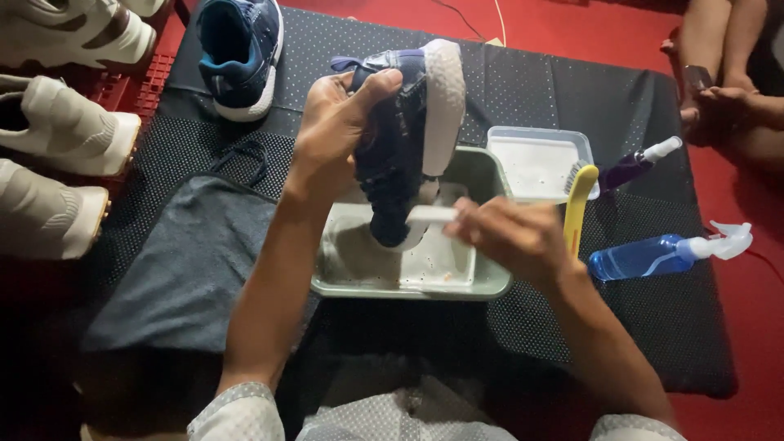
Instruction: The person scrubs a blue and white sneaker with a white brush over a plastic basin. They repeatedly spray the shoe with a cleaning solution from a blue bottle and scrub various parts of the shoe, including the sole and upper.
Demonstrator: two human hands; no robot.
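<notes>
Here the left hand (335, 131) grips a navy sneaker (400, 139), toe down over the grey-green basin (490, 286). The right hand (510, 237) is closed on a white brush (431, 215) touching the toe. At three o'clock, a yellow brush (578, 204) and blue spray bottle (653, 255) crowd the basin's edge; a grey towel (188, 269) lies at nine o'clock.

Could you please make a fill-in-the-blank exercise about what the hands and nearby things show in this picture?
1. The left hand holds a navy ____ above the green basin.
2. The right hand presses a white ____ against the toe.
3. The blue spray bottle lies on its ____ on the black mat.
4. A yellow-handled brush leans on the clear ____.

Missing words: shoe; brush; side; container
</notes>
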